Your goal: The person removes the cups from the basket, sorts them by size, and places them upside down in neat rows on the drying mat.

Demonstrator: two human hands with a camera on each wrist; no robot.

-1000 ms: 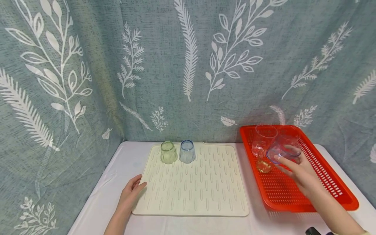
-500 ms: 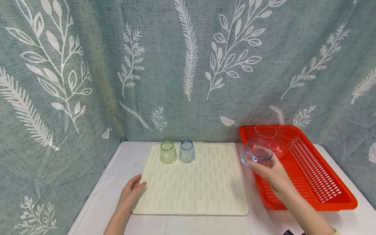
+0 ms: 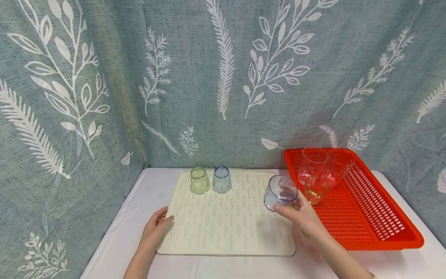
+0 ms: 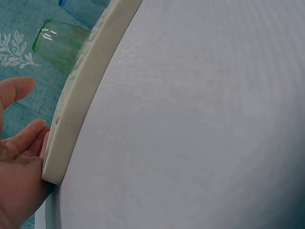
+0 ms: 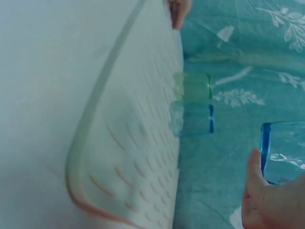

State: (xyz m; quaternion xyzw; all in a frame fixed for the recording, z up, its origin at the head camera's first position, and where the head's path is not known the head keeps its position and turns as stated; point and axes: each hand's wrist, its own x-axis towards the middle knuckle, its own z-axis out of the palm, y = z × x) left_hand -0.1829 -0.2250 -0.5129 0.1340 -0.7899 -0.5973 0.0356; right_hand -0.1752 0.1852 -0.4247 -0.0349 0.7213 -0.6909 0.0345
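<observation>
In the head view my right hand [image 3: 306, 223] holds a blue-tinted glass [image 3: 273, 197] over the right part of the cream draining mat [image 3: 230, 228], with the thumb along the near side. The same glass [image 5: 288, 152] shows at the right edge of the right wrist view. My left hand [image 3: 153, 228] lies by the mat's left edge with its fingers loose; in the left wrist view the hand [image 4: 19, 191] touches the mat's corner, thumb held apart. A green glass [image 3: 199, 183] and a blue glass [image 3: 222, 182] stand side by side at the back of the mat.
To the right of the mat stands a red plastic basket [image 3: 369, 246]. Clear glasses [image 3: 315, 161] and an amber-tinted glass [image 3: 316, 193] are in its left part. A patterned green curtain [image 3: 223, 97] hangs behind the white-covered table [image 3: 129, 217].
My right hand has carried the blue-tinted glass leftward, out from above the red basket to over the mat. The left hand and the two glasses on the mat stay where they were.
</observation>
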